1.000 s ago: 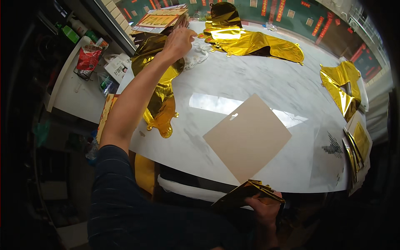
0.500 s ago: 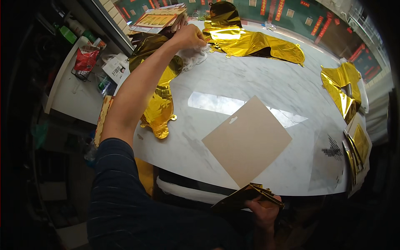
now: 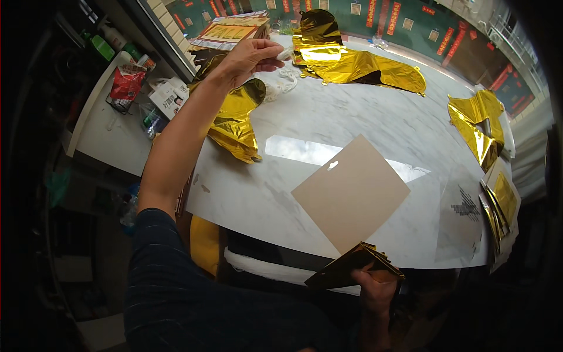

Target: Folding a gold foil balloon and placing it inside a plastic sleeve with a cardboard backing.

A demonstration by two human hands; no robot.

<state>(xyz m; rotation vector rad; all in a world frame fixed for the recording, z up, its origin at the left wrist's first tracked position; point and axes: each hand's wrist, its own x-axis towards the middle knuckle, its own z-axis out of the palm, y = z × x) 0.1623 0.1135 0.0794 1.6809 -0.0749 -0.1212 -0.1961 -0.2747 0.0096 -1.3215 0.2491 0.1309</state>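
Observation:
My left hand [image 3: 249, 60] reaches to the far left of the table, its fingertips pinched on a strand of white string [image 3: 286, 54]. Just below lies the loose heap of that string [image 3: 282, 86]. My right hand [image 3: 377, 287] grips a folded gold foil balloon [image 3: 346, 264] at the table's near edge, thumb on top. A tan cardboard sheet [image 3: 355, 190] with a hang hole lies flat between my hands. Beside my left forearm rests a crumpled gold foil balloon [image 3: 234, 129], partly hidden by the arm. Another gold foil balloon [image 3: 363, 67] is spread along the back.
A stack of printed cards [image 3: 230, 32] stands at the back left. More gold foil [image 3: 478, 123] and folded foil pieces [image 3: 501, 199] lie at the right edge. A clear plastic sleeve [image 3: 457, 226] lies nearby. Left of the marble-look table [image 3: 246, 199], a side counter holds a red bag [image 3: 126, 82].
My left hand has lifted slightly off the heap, drawing up white string. The balloon beside my left arm has shifted away from the near edge. My right hand with the folded balloon rose slightly.

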